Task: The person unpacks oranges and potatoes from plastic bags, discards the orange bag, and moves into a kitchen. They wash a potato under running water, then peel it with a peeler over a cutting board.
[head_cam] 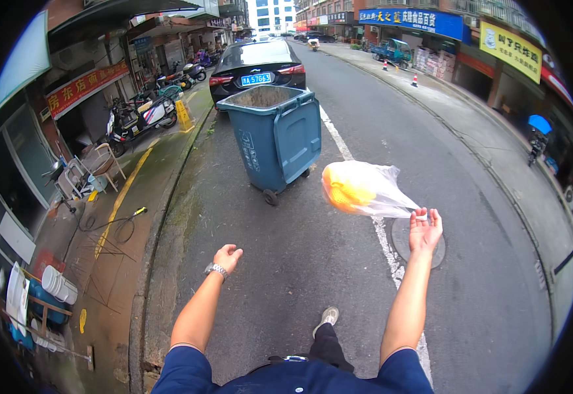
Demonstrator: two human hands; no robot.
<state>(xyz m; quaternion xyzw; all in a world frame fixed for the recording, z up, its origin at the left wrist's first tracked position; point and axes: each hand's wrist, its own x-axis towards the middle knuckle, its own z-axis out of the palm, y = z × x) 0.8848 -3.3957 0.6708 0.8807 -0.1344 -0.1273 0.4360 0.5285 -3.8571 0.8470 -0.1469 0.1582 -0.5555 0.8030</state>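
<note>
A thin translucent plastic bag (390,189) with something yellow-orange (348,189) inside is in the air, stretched out sideways to the left of my right hand (425,234). Its gathered end lies across my right fingers, which are fairly straight, with the palm towards me. My left hand (227,258), wearing a metal-banded wristwatch (216,270), hangs over the road with nothing in it, its fingers loosely bent. Ahead stands a blue-grey wheeled rubbish bin (261,133), its lid (300,135) hanging back down the near side. Its mouth faces up, and the bag is apart from it.
Behind the bin a black car (257,61) is parked. A kerb (168,207) runs along the left, with scooters (141,118), a chair (104,162), a hose (124,224) and white buckets (60,284) beyond it. A manhole cover (417,241) lies below my right hand.
</note>
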